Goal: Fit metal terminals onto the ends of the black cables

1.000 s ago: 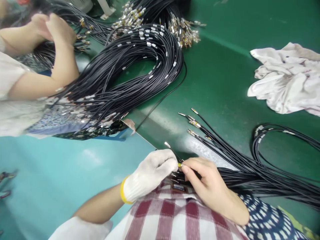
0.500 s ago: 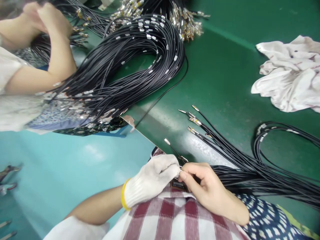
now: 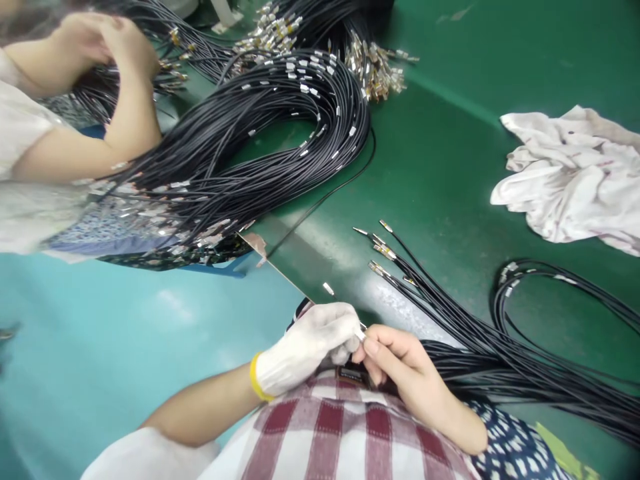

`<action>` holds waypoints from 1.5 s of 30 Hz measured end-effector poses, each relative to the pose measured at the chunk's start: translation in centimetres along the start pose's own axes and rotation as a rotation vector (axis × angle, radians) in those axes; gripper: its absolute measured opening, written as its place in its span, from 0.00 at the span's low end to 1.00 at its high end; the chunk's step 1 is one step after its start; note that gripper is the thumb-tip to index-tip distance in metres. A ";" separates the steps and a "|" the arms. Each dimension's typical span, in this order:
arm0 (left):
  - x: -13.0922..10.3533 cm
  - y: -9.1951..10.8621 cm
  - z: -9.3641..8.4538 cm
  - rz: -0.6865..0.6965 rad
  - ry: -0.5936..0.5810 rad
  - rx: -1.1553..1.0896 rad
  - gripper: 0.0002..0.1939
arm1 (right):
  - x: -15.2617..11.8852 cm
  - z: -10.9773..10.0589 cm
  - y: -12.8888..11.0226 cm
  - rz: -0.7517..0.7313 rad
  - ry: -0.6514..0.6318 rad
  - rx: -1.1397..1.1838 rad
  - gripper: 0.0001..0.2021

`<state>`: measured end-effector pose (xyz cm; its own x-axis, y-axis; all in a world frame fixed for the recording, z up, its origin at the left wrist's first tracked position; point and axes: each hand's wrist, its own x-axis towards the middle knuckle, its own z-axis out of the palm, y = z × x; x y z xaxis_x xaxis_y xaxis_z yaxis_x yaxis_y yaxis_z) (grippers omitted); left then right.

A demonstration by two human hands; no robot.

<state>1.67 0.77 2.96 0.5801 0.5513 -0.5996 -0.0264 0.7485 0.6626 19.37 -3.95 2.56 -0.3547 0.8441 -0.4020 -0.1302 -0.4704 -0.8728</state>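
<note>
A small silvery connector (image 3: 361, 335) sits just in front of the checked garment (image 3: 327, 427), its visible length slanting down rightward. The gloved left hand (image 3: 315, 343) and bare right hand (image 3: 407, 373), fingers curled, pinch it from either side. Black cables (image 3: 505, 343) lie on the green table (image 3: 440, 173).

Bright, glare on tabletop (image 3: 440, 167), blurred edges

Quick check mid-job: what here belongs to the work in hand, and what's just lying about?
Work in hand:
small silvery-white piece, at the fingertips of white-gloved left hand and bare right hand
thin black metal-tipped cables beside the right hand, likely

Outside it, apparently:
crumpled white cloth
thick looped black cable bundle by a co-worker's arm
</note>
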 end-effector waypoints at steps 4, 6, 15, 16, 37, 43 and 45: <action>0.5 -0.1 0.0 -0.019 -0.059 -0.098 0.17 | -0.1 0.0 -0.1 -0.003 0.007 0.062 0.22; 0.7 -0.1 -0.1 -0.054 -0.130 -0.176 0.20 | -0.3 -0.1 -0.1 -0.021 0.010 0.058 0.21; 1.0 -0.2 0.1 -0.113 -0.299 -0.261 0.23 | -0.8 -0.3 0.0 -0.102 0.030 -0.065 0.20; 0.9 -0.2 0.2 -0.107 -0.300 -0.260 0.23 | -0.9 -0.3 0.0 -0.108 0.034 -0.076 0.20; 0.5 1.4 0.1 -0.086 -0.228 0.012 0.19 | -0.5 0.0 -0.5 -0.196 0.039 -0.279 0.23; 1.3 2.1 -0.1 0.590 0.368 1.164 0.08 | 0.6 -3.0 -0.4 -0.548 0.088 -1.194 0.21; 2.1 1.2 -0.1 0.677 0.201 1.401 0.09 | 0.6 -4.9 -0.3 -0.513 0.289 -1.309 0.18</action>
<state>2.80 2.86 2.43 0.6572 0.7537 -0.0016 0.5872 -0.5106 0.6281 23.74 -2.04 1.25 -0.3128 0.9413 0.1269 0.8026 0.3333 -0.4948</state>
